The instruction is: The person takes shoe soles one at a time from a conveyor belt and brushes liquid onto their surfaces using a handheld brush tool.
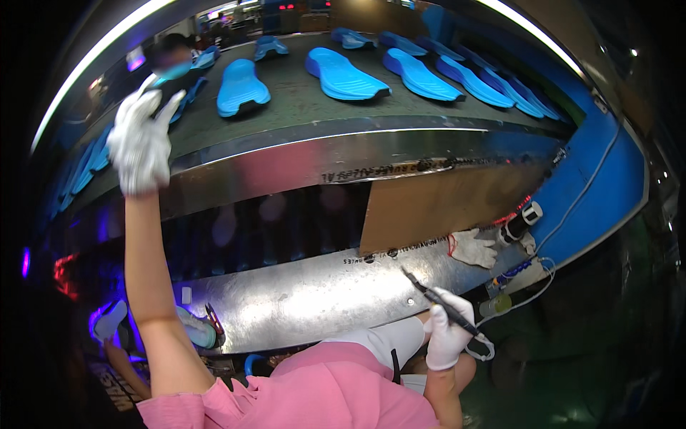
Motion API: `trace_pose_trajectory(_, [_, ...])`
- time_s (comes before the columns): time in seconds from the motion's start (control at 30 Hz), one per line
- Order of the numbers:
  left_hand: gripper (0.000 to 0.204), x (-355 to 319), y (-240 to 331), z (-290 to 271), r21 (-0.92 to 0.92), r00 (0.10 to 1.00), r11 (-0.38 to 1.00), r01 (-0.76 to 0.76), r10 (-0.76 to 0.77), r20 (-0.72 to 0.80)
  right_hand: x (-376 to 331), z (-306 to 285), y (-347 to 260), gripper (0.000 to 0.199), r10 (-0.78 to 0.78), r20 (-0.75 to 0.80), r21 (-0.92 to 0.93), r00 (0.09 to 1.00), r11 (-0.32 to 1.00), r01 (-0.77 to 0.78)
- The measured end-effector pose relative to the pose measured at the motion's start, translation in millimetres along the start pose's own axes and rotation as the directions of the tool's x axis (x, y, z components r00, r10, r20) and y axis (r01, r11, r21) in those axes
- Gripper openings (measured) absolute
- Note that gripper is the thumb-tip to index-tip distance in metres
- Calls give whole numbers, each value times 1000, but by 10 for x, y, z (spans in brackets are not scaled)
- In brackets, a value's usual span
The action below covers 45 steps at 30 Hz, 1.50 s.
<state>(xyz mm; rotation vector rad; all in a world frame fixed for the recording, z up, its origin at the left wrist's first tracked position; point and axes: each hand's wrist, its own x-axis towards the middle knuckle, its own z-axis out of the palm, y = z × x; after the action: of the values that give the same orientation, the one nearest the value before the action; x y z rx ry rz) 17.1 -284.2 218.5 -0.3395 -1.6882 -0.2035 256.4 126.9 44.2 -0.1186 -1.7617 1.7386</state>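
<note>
My left hand point(143, 143), in a white glove, is raised at the left side of a dark conveyor belt point(193, 136). Its fingers are apart, slightly blurred, and nothing shows in them. Close by lie blue shoe soles partly hidden behind the hand. A single blue sole point(243, 89) rests on the belt to the right of it. Lower right, my gloved right hand point(449, 332) is closed round a black pen-shaped tool point(446, 306) with a thin tip and a cord. The tip points up and left over a metal shelf point(314, 300).
Several more blue soles point(344, 75) lie across the belt. A cardboard sheet point(436, 207) leans below the belt's metal edge. A spare white glove point(473, 248) and a black cylinder point(522, 223) sit at the shelf's right end. Another person point(171, 61) is at far left.
</note>
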Motion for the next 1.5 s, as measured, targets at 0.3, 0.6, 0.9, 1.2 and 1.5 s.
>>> trace_pose_trajectory(0.3, [24,-1615,2234,-466,-940,882,339,45,429,197,18,-513,400,19,121,-454,10,883,991,-131])
trace_pose_trajectory(0.6, [24,-3279,3017,-89,-561,475,196,804,354,805,208,-292,1318,28,308,-277,-364,910,843,-396])
trace_pose_trajectory(0.9, [72,-3296,3238,325,771,-158,-637,21,759,632,83,140,1468,18,84,-63,-715,994,692,-104])
trace_pose_trajectory(1.2, [70,-2791,3280,135,787,-187,-614,60,767,613,129,39,607,16,36,33,-488,999,873,-16])
trace_pose_trajectory(1.5, [66,-2366,3328,2,619,-193,-766,173,590,784,317,146,384,23,-199,72,-567,977,798,205])
